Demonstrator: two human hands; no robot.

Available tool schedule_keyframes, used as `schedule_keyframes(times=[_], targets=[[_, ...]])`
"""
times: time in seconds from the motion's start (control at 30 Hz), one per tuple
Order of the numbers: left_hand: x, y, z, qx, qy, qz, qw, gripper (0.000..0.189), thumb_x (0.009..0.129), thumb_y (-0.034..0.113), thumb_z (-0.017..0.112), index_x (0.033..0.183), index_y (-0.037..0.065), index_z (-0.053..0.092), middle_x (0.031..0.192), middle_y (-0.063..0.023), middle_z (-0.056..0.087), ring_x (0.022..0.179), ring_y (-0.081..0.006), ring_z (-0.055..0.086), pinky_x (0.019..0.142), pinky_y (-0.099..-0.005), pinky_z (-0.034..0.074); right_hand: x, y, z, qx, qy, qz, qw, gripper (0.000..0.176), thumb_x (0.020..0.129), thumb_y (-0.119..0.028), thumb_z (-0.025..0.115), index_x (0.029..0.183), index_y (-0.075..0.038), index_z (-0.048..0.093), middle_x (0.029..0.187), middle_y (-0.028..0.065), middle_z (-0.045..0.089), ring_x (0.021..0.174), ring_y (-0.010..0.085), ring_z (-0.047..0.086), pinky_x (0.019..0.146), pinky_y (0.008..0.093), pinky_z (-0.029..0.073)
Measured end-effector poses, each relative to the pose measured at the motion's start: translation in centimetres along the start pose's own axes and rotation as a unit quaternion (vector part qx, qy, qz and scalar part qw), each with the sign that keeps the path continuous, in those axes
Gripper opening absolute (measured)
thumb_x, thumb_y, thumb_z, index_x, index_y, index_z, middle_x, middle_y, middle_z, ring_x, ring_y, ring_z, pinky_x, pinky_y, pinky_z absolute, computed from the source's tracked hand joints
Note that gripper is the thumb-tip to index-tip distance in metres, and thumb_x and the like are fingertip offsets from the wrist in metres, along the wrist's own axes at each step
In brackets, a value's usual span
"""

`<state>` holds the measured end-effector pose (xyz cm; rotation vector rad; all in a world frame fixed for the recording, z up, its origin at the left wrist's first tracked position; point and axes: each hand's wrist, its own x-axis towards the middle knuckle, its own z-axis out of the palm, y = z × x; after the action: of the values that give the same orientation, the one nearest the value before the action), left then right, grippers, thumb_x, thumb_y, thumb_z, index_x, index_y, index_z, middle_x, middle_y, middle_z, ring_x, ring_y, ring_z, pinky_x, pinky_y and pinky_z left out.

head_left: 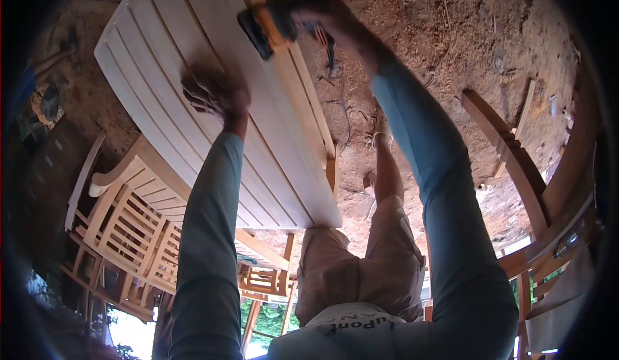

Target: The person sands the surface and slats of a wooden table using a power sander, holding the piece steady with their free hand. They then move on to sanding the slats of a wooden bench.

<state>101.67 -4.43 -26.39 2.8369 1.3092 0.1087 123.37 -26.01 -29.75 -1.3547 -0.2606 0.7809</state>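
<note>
A slatted wooden tabletop (284,140) with pale, long boards stretches out in front of my body. My right hand (322,11) is wrapped around an orange and black power sander (271,28), which rests near the tabletop's right edge and is slightly blurred. A cord hangs down from the sander. My left hand (216,95) lies on the slats to the left of the sander, fingers apart, holding nothing. The underside of the sander is hidden.
Slatted wooden chairs (129,224) stand at the left, below the tabletop. Curved wooden parts (509,153) are at the right over the dirt ground (412,50), where a cord lies. Another person's arm (51,63) shows at the far left.
</note>
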Motion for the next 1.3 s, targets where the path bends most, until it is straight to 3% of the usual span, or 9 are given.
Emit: schedule_keyframes(times=[0.3,0.37,0.5,0.67,0.8,0.93,1.07,1.17,1.3], targets=[[0.3,-0.6,1.1,0.022,0.045,0.043,0.998,0.068,0.102,0.044,0.047,0.160,0.010,0.035,0.162,-0.0293,0.028,0.145,-0.0498,0.030,0.109,-0.0691,0.030,-23.7,3.2,3.3,-0.009,0.043,0.173,0.984,0.050,0.078,-0.027,0.086,0.124,-0.022,0.069,0.140,0.0166,0.054,0.117,0.0306,0.067,0.092,0.0389,0.061],[0.3,-0.6,1.2,0.024,0.045,0.025,0.998,0.070,0.104,0.049,0.044,0.162,0.012,0.035,0.163,-0.0236,0.031,0.145,-0.0449,0.032,0.111,-0.0669,0.029,-29.0,7.9,3.8,-0.244,0.001,-0.130,0.961,0.030,0.082,-0.027,0.085,0.108,-0.034,0.075,0.142,0.0148,0.053,0.117,0.0363,0.067,0.089,0.0407,0.063],[0.3,-0.7,1.3,0.022,0.040,0.006,0.999,0.071,0.105,0.052,0.042,0.163,0.012,0.035,0.165,-0.0208,0.030,0.148,-0.0408,0.030,0.114,-0.0649,0.027,-39.2,9.1,5.8,0.082,0.033,0.280,0.956,0.062,0.081,-0.030,0.088,0.135,-0.015,0.060,0.137,0.0142,0.058,0.117,0.0246,0.067,0.100,0.0371,0.055],[0.2,-0.3,1.0,0.017,0.024,-0.015,0.999,0.070,0.106,0.053,0.040,0.163,0.012,0.034,0.168,-0.0209,0.026,0.153,-0.0395,0.026,0.119,-0.0630,0.023,-46.9,8.2,7.0,0.098,0.064,0.360,0.925,0.070,0.077,-0.022,0.087,0.138,-0.010,0.056,0.119,0.0060,0.065,0.110,0.0154,0.062,0.099,0.0326,0.051],[0.2,0.1,0.4,0.007,0.008,-0.022,1.000,0.071,0.106,0.054,0.039,0.163,0.012,0.033,0.168,-0.0213,0.026,0.153,-0.0409,0.025,0.119,-0.0637,0.023,-44.6,7.5,6.8,0.119,0.087,0.366,0.919,0.066,0.073,-0.018,0.087,0.133,-0.009,0.061,0.127,0.0105,0.062,0.114,0.0209,0.064,0.099,0.0338,0.052],[0.3,0.3,0.1,0.006,0.022,0.001,1.000,0.070,0.106,0.051,0.042,0.162,0.011,0.034,0.165,-0.0246,0.028,0.150,-0.0445,0.028,0.115,-0.0661,0.026,-36.8,10.1,5.6,-0.222,0.038,-0.051,0.973,0.033,0.076,-0.020,0.086,0.106,-0.026,0.077,0.136,0.0176,0.059,0.115,0.0376,0.067,0.091,0.0435,0.060],[0.0,-0.6,0.9,0.024,0.057,0.049,0.997,0.070,0.105,0.047,0.046,0.161,0.008,0.033,0.160,-0.0306,0.031,0.146,-0.0492,0.031,0.109,-0.0689,0.031,-25.0,7.7,3.2,-0.210,0.037,-0.157,0.964,0.028,0.074,-0.019,0.086,0.099,-0.026,0.076,0.133,0.0184,0.061,0.114,0.0373,0.067,0.088,0.0436,0.061],[0.2,-0.6,0.9,0.010,0.054,0.037,0.998,0.074,0.104,0.053,0.046,0.164,0.011,0.032,0.163,-0.0295,0.028,0.149,-0.0479,0.029,0.112,-0.0676,0.029,-16.8,3.4,2.4,-0.014,0.032,0.111,0.993,0.023,0.077,-0.017,0.084,0.096,-0.023,0.074,0.128,0.0165,0.062,0.111,0.0357,0.067,0.085,0.0408,0.062],[0.1,0.9,-0.5,0.017,0.030,0.022,0.999,0.076,0.103,0.053,0.046,0.166,0.013,0.029,0.164,-0.0294,0.027,0.151,-0.0476,0.026,0.113,-0.0674,0.027,-7.5,1.1,1.0,0.079,0.035,0.116,0.990,0.019,0.079,-0.013,0.081,0.095,-0.013,0.071,0.106,0.0124,0.064,0.096,0.0286,0.068,0.077,0.0395,0.059]])
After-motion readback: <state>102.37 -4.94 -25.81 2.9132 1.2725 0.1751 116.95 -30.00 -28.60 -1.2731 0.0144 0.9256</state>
